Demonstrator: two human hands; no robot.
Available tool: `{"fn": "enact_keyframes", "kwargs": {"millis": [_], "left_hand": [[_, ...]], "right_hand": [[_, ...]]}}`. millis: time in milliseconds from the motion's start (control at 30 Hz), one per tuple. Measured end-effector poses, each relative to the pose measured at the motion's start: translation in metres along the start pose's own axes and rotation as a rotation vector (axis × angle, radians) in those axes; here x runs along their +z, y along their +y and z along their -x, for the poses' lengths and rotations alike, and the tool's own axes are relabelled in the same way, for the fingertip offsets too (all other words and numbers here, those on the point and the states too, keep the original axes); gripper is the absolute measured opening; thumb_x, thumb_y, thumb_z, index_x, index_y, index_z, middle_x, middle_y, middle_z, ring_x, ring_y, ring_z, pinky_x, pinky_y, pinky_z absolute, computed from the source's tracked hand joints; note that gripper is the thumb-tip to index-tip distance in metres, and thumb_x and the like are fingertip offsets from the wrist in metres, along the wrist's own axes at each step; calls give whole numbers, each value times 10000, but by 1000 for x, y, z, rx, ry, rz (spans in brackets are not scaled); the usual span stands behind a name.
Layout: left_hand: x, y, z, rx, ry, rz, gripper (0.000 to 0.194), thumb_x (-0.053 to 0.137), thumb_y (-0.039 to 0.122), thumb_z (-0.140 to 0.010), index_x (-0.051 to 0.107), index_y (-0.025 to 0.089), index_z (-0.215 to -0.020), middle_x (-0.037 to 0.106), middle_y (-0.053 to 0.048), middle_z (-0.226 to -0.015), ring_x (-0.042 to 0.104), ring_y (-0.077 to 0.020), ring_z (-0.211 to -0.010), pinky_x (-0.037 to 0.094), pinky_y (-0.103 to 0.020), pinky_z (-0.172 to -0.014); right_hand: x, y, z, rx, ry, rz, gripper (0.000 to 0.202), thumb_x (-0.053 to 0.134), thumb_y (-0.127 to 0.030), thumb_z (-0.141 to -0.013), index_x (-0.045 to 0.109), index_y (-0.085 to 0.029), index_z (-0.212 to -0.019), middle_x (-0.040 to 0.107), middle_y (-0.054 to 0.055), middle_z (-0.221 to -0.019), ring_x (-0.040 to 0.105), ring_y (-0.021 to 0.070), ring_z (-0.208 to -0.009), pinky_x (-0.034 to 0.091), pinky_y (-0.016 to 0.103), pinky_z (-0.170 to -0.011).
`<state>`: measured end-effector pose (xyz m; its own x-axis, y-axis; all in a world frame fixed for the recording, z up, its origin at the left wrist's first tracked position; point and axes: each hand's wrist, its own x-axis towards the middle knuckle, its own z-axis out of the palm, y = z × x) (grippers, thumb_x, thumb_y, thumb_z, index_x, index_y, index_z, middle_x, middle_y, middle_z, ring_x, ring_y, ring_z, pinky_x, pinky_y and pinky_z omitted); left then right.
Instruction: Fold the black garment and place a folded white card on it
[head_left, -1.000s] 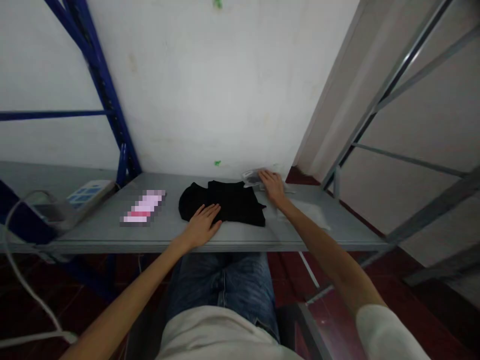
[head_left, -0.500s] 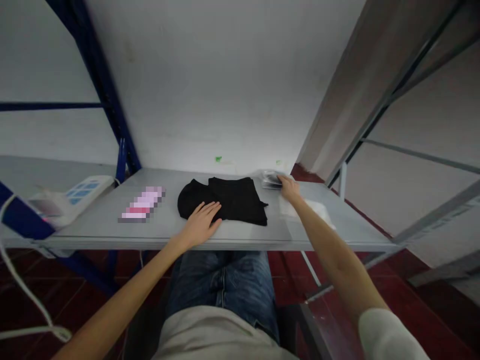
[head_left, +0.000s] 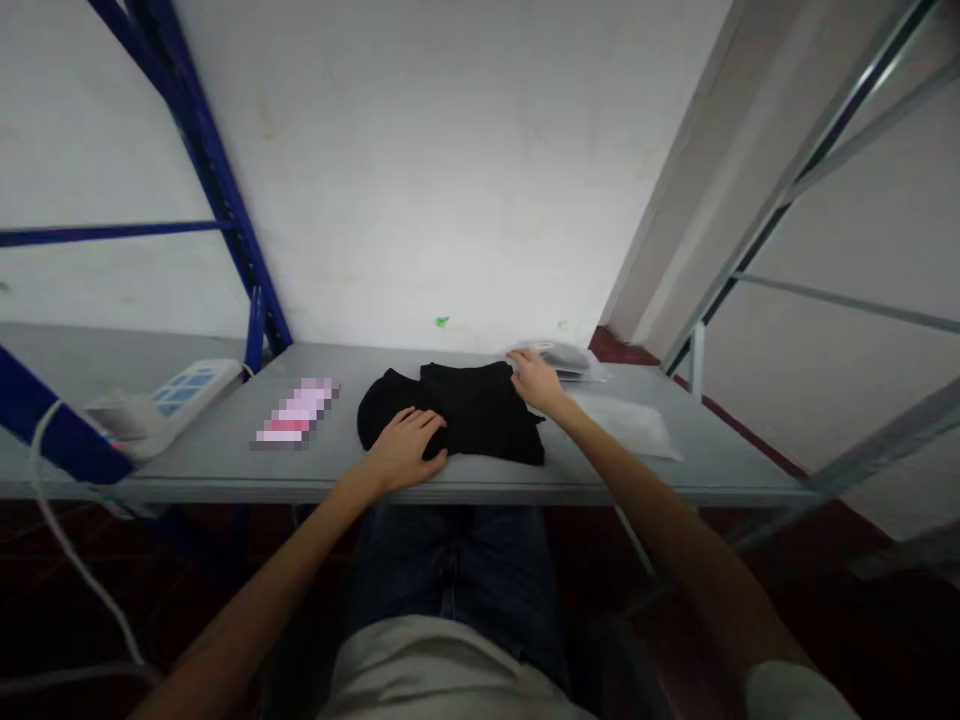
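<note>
A black cloth garment (head_left: 480, 405) lies folded on the grey table, with a rounded part at its left. My left hand (head_left: 409, 445) rests flat on its lower left part, fingers stretched out. At the garment's upper right corner is my right hand (head_left: 536, 380), its fingers loosely extended and nothing visible in them. Whether its fingertips touch the cloth I cannot tell. Just behind that hand lie clear plastic packets (head_left: 566, 358) with something grey inside. A flat whitish translucent bag (head_left: 630, 425) lies under and beside my right forearm.
To the left, a blurred-out pink item (head_left: 296, 412) lies on the grey table (head_left: 225, 450). Farther left are a white power strip (head_left: 191, 390) and a white cable (head_left: 79, 560). A blue metal post (head_left: 217, 180) and a white wall (head_left: 450, 180) stand behind.
My right hand has moved left from the plastic packets to the garment's upper right corner. The packets are shifted slightly right. My left hand stays on the garment.
</note>
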<state>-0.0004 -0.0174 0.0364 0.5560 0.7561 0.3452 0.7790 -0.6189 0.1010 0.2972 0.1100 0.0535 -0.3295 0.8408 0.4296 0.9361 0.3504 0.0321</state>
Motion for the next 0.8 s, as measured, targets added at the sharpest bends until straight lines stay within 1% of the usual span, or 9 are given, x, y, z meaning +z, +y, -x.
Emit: {"fn": "enact_keyframes", "kwargs": {"millis": [100,200,300,333,400,467,600,700,800], "left_hand": [[-13,-8,1,10,-40,70,339,543,456,-951,696,235,-1159,737,-75,-1227,675,-284,-1175,456,-474,-1138],[-17,-31,-12,-35,3,190,409,425,496,-1016,717,249,-1161,758,-62,-1187,702,-259,-1107,532,-401,-1018],[-9,-67,-42,-204,130,207,454,365,425,-1031,693,216,-1267,778,-74,-1128,717,-252,-1052,538,-386,-983],[-4,-79,-54,-284,142,172,465,370,395,-1026,674,185,-1308,781,-89,-1091,723,-254,-1009,541,-387,-965],[6,-99,-76,-413,133,89,469,387,343,-1020,641,161,-1369,773,-108,-1119,718,-246,-1016,524,-376,-984],[15,-111,-93,-455,102,68,472,459,362,-1001,637,153,-1385,769,-124,-1115,707,-268,-1047,517,-392,-989],[24,-116,-110,-491,60,47,424,573,424,-947,719,195,-1273,759,-138,-1055,675,-342,-1108,522,-450,-967],[25,-114,-116,-476,66,51,295,632,364,-896,768,223,-1116,741,-137,-1096,643,-355,-1159,516,-453,-975],[23,-112,-119,-436,107,77,221,630,277,-864,757,212,-1033,725,-139,-1158,608,-349,-1214,485,-463,-1032]], "right_hand": [[8,-23,-3,-60,-107,-12,537,421,-144,-986,471,-117,-1520,575,155,-1472,547,270,-1313,447,367,-1093],[17,-28,-9,-24,-161,0,534,440,-130,-975,484,-105,-1506,576,164,-1466,534,278,-1327,432,376,-1106],[23,-23,-15,23,-161,4,500,441,-122,-976,521,-96,-1469,584,173,-1441,530,288,-1321,434,386,-1102],[23,-21,-16,37,-158,6,488,441,-123,-978,530,-92,-1457,585,181,-1429,527,294,-1317,437,391,-1098],[24,-18,-18,61,-147,11,469,451,-129,-979,542,-87,-1437,575,196,-1414,514,305,-1316,441,399,-1089],[23,-16,-19,72,-130,15,444,456,-134,-981,556,-97,-1412,565,198,-1398,495,312,-1316,444,402,-1078],[21,-15,-17,56,-42,-28,361,458,-115,-972,610,-133,-1298,572,182,-1328,509,299,-1252,469,390,-1019],[19,-14,-14,44,7,-86,294,480,-110,-959,645,-159,-1198,591,169,-1277,537,285,-1194,489,370,-951],[17,-13,-10,28,35,-128,248,505,-118,-954,651,-174,-1147,630,147,-1214,564,275,-1147,489,359,-928]]}}
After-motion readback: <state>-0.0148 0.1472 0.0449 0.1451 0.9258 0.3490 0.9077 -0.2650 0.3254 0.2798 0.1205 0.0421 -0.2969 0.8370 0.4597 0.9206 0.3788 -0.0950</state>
